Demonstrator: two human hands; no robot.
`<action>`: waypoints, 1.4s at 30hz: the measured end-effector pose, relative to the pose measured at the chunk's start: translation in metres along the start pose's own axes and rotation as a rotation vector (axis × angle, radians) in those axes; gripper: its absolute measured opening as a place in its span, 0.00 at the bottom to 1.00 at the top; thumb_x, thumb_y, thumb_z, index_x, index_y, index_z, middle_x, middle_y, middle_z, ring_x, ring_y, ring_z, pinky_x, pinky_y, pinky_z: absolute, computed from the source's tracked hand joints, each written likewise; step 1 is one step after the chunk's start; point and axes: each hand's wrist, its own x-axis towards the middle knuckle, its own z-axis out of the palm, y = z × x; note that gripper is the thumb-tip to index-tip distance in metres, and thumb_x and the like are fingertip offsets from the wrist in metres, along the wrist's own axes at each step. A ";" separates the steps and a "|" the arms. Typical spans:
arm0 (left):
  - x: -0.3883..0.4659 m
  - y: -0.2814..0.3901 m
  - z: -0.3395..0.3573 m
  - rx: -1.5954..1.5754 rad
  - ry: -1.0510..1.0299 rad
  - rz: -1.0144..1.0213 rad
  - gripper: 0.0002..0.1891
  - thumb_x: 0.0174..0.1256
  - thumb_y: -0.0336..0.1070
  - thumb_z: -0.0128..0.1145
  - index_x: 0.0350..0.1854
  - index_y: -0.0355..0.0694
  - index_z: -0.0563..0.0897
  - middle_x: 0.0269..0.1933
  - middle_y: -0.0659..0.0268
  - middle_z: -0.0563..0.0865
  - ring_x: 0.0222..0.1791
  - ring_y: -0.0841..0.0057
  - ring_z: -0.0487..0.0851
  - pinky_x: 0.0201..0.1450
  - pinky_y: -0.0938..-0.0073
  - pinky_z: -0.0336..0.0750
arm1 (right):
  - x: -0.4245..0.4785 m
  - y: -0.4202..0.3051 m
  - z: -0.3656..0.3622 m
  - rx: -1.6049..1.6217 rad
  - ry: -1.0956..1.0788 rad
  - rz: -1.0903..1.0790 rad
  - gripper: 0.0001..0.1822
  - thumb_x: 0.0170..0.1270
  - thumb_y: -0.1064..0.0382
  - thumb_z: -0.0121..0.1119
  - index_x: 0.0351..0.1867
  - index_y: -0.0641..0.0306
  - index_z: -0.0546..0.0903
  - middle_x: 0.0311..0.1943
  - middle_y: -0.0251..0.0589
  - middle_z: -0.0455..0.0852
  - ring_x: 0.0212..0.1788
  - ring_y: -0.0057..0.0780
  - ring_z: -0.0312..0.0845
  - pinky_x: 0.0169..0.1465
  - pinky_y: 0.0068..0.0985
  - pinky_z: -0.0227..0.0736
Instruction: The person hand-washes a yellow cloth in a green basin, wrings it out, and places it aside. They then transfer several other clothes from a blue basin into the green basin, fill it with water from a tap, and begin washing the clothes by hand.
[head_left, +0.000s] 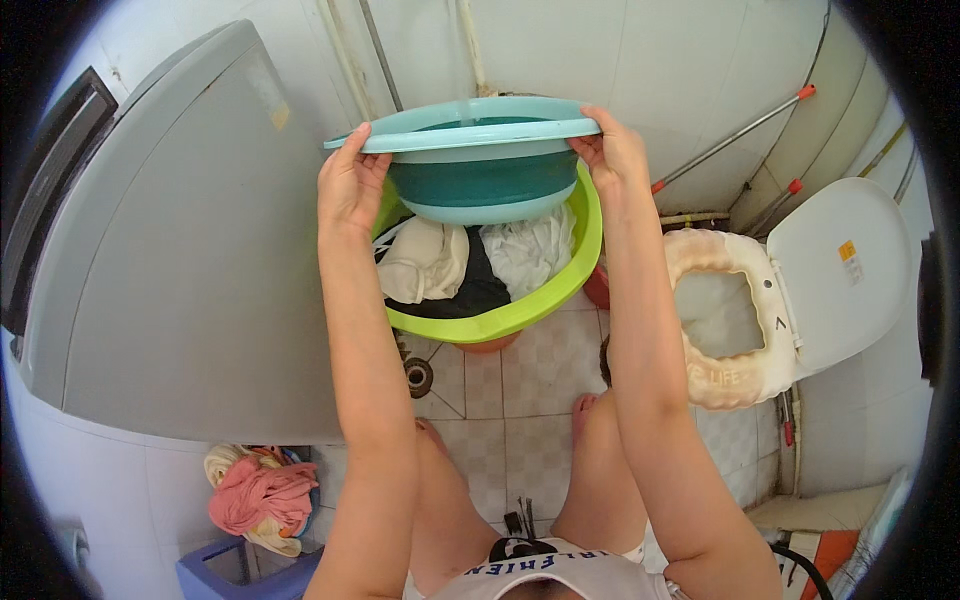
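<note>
A light-blue and dark-green collapsible plastic basin (484, 180) is held tilted by its rim over a lime-green tub (480, 328). My left hand (352, 180) grips the rim's left end, thumb on top and fingers beneath. The right end of the rim is pinched by my right hand (611, 150) in the same way. A thin stream of water seems to fall into the basin from above; the basin's inside is mostly hidden. In the tub lie a cream bra (426, 259), a crumpled white cloth (531, 251) and a black cloth (480, 281).
A large grey appliance (195, 262) stands at the left. The toilet (720, 322) at the right has its lid raised and a stained seat cover. Mop handles (735, 139) lean by the wall. A pink cloth (262, 495) lies above a blue plastic container (247, 562). A drain fitting (418, 376) is in the tiled floor.
</note>
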 end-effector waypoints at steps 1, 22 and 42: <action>-0.001 -0.001 0.001 0.023 -0.005 0.004 0.10 0.60 0.30 0.61 0.40 0.34 0.76 0.39 0.64 0.79 0.39 0.77 0.79 0.43 0.77 0.77 | 0.001 0.002 0.000 -0.009 -0.006 -0.011 0.10 0.53 0.70 0.62 0.36 0.72 0.76 0.32 0.45 0.80 0.29 0.33 0.79 0.34 0.30 0.82; 0.006 0.000 0.006 -0.161 -0.012 0.008 0.12 0.59 0.30 0.61 0.43 0.37 0.75 0.39 0.66 0.79 0.36 0.79 0.79 0.37 0.80 0.78 | 0.007 0.007 -0.004 0.017 0.014 0.005 0.11 0.50 0.68 0.62 0.35 0.68 0.77 0.29 0.39 0.79 0.27 0.29 0.78 0.30 0.28 0.81; -0.018 0.027 0.029 -0.001 0.051 0.147 0.16 0.56 0.29 0.61 0.46 0.41 0.73 0.38 0.70 0.78 0.34 0.81 0.78 0.31 0.82 0.75 | 0.011 0.036 -0.007 0.077 0.025 0.206 0.12 0.47 0.67 0.61 0.35 0.66 0.78 0.28 0.37 0.77 0.26 0.27 0.74 0.27 0.24 0.73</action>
